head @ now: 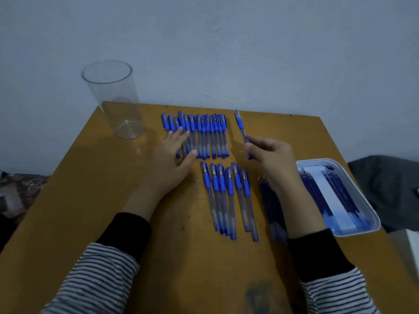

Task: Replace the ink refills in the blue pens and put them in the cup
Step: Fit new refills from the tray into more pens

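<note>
One blue pen (pixel 242 130) is up off the worktop (pixel 95 200), pinched near its tail end in the right hand (pixel 269 155), thumb and fingertips closed on the clear barrel and the capped end pointing away toward the wall. The left hand (pixel 174 155) lies flat and spread, fingers resting across the near end of the far row of pens (pixel 204 134), pinching nothing. Closer in sits a second, shorter row of pens (pixel 229 196), and beside it a loose bundle of refills (pixel 269 200) partly under the right forearm. More refills lie in the white tray (pixel 371 214) at the right edge.

These pens look light, stiff and smooth (a hard plastic barrel will roll if nudged), so the ribbed blue sleeve near the tip is probably the surest hold for unscrewing, with the other hand on the barrel. The refills look thin and likely bendy; take them mid-length. The clear cup (pixel 113 98) stands empty at the far left corner, tall and light, easily tipped.
</note>
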